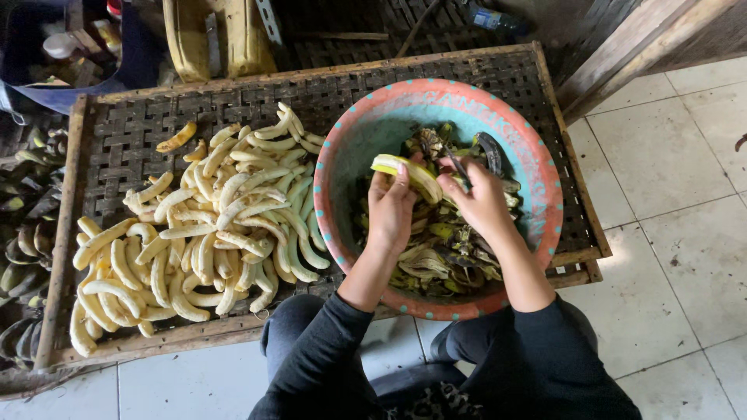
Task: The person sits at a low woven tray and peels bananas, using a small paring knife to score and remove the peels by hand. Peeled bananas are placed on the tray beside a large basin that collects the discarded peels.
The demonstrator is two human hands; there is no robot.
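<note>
the left hand [391,206] is closed around a partly peeled banana [408,173], held over the large basin [537,167] that is filled with discarded peels [443,253]. the right hand [481,201] grips a small dark knife [459,167] beside the fruit. judged best practice: keep the blade shallow and angled away from the left fingers, let the skin drop into the basin, and place the bare fruit on the heap of peeled bananas [210,225] on the woven tray [117,148], clear of the basin rim

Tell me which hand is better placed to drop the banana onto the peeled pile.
Left. The left hand already grips the banana and is nearer the peeled pile; the right hand holds a knife.
</note>
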